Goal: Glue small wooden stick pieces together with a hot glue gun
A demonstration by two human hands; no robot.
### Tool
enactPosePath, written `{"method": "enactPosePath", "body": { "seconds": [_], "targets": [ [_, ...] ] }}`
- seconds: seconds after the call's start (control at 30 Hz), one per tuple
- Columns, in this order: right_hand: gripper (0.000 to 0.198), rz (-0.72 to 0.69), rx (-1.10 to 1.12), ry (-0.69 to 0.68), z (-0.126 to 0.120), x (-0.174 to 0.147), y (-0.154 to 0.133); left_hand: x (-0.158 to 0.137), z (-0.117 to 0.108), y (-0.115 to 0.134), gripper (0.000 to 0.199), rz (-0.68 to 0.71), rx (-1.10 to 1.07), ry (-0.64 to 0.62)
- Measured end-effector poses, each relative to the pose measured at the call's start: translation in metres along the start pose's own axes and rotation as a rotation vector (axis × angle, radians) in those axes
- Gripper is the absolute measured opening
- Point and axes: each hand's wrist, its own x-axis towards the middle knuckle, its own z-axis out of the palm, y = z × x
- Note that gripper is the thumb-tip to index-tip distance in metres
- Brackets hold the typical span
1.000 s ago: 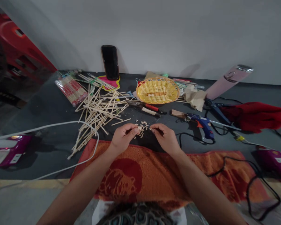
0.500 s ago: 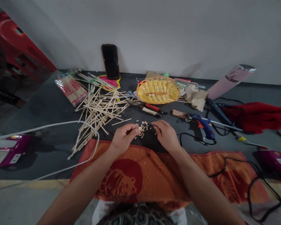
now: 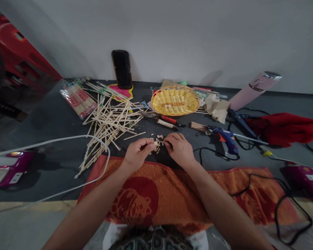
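Observation:
A small heap of short cut wooden stick pieces (image 3: 159, 140) lies on the dark table between my hands. My left hand (image 3: 138, 152) is closed, thumb against forefinger, in a pinch on a small pale piece like those in the heap. My right hand (image 3: 181, 149) is at the heap's right edge with its fingers drawn together; whether anything sits between the tips is hidden. Just beyond are pliers (image 3: 168, 124) with one red and one whitish handle. An orange towel (image 3: 179, 194) with a red patch lies under my forearms.
Long wooden sticks (image 3: 112, 121) are strewn at left, beside packaged sticks (image 3: 78, 100). A yellow woven basket (image 3: 176, 100), a propped phone (image 3: 122, 69) and a pink flask (image 3: 254, 91) stand behind. A blue glue gun (image 3: 224, 137) with its cord lies right; a white cable (image 3: 54, 139) crosses the left.
My right hand has moved left, closer to the heap and to my left hand. The left hand keeps its pinch in nearly the same spot.

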Motion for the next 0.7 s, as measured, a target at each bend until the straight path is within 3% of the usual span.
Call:
{"method": "enactPosePath", "body": {
  "seconds": [0.17, 0.37, 0.5, 0.7],
  "targets": [
    [0.014, 0.014, 0.093, 0.065, -0.005, 0.001, -0.001, -0.001, 0.000, 0.000, 0.026, 0.007, 0.010, -0.009],
    [0.010, 0.124, 0.467, 0.223, -0.019, -0.009, -0.018, -0.001, 0.002, 0.001, 0.024, 0.028, 0.029, -0.008],
    [0.009, 0.112, 0.597, 0.209, -0.023, -0.018, -0.032, -0.003, 0.005, 0.002, 0.023, 0.067, 0.040, -0.011],
    [0.008, 0.068, 0.619, 0.191, -0.022, -0.019, -0.037, -0.006, 0.009, 0.004, 0.023, 0.095, 0.077, -0.012]
  ]
}}
